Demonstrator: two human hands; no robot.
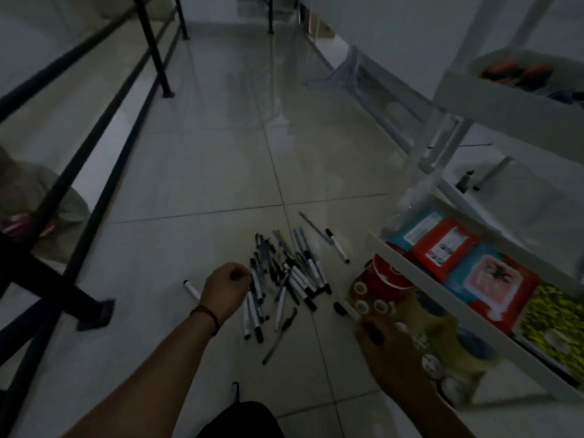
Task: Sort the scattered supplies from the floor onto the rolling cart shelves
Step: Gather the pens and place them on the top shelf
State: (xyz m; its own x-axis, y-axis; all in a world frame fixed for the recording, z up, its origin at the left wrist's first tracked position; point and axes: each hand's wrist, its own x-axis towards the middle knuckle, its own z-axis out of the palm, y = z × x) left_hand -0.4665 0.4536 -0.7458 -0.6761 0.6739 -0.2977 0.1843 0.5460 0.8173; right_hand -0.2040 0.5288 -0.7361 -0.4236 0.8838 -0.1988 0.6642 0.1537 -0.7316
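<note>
- We see the pile of pens and markers (284, 279) on the floor beside the cart (474, 314); long axes mostly run away from us (some splayed)
- Left hand (226, 287) curls at the pile's edge, grip unclear; right hand (384, 349) pinches a marker (346, 308)

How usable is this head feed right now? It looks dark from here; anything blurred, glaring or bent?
Head view: dim and underexposed overall; the pile of pens and markers stays readable; the right hand and the items beside it are motion-blurred; the left hand is sharper; a pale sheen runs down the floor tiles; the wide lens bows the black frame bars and the cart.
</note>
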